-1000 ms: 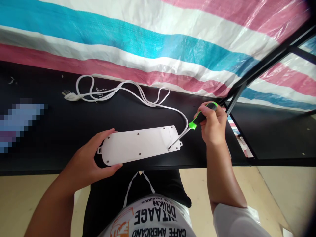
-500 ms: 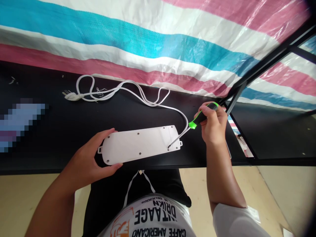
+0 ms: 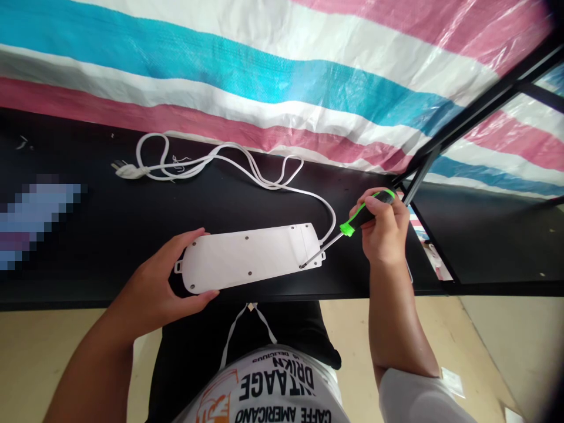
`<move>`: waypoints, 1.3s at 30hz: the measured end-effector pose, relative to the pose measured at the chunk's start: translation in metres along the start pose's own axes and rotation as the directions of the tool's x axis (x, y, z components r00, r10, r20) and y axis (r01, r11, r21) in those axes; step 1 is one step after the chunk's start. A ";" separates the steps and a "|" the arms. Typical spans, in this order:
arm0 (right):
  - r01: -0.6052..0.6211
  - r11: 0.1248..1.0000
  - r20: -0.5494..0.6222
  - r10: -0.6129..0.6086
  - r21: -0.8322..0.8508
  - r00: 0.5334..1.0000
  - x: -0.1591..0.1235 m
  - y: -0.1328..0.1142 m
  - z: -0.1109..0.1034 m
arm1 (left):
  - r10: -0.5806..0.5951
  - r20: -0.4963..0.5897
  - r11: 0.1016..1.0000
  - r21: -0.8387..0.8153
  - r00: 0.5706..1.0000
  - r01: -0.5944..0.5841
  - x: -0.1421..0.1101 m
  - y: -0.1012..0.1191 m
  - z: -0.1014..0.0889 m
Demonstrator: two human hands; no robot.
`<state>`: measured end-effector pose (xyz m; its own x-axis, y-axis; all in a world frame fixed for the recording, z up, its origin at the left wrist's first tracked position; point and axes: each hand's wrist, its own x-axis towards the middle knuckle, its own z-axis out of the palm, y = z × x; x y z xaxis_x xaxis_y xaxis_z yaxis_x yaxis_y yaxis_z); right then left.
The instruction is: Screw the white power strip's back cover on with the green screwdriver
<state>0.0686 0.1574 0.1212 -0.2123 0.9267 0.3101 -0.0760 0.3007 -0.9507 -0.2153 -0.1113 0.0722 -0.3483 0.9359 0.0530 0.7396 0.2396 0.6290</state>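
A white power strip (image 3: 251, 256) lies face down on the black table (image 3: 88, 247), its back panel with small screw holes facing up. My left hand (image 3: 161, 288) clasps its left end, thumb on the near edge and fingers over the far edge. My right hand (image 3: 383, 230) is closed round the green-and-black handle of a screwdriver (image 3: 348, 226). The metal shaft slants down to the left and its tip rests in a screw hole at the strip's right end. The strip's white cord (image 3: 229, 164) loops away across the table to a plug at the far left.
A striped blue, white and pink tarp (image 3: 282, 76) hangs behind the table. A black metal frame (image 3: 480, 106) slants at the right beside a second black surface (image 3: 493, 241). A blurred-out patch lies at the left. The table's near edge runs just above my lap.
My right hand has shifted slightly right and lower with the screwdriver, so the shaft lies flatter. The tip stays in the same screw hole. Left hand and strip are unmoved.
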 end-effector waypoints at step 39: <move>0.288 0.947 0.562 -0.164 -0.140 0.811 0.038 -0.002 0.253 | 0.034 0.020 0.977 -0.213 0.999 -0.029 -0.006 -0.003 0.003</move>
<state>-0.1856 0.1346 0.1368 -0.7074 0.5753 0.4107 0.0031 0.5835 -0.8121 -0.2137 -0.1165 0.0681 -0.3116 0.9484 0.0589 0.6098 0.1520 0.7779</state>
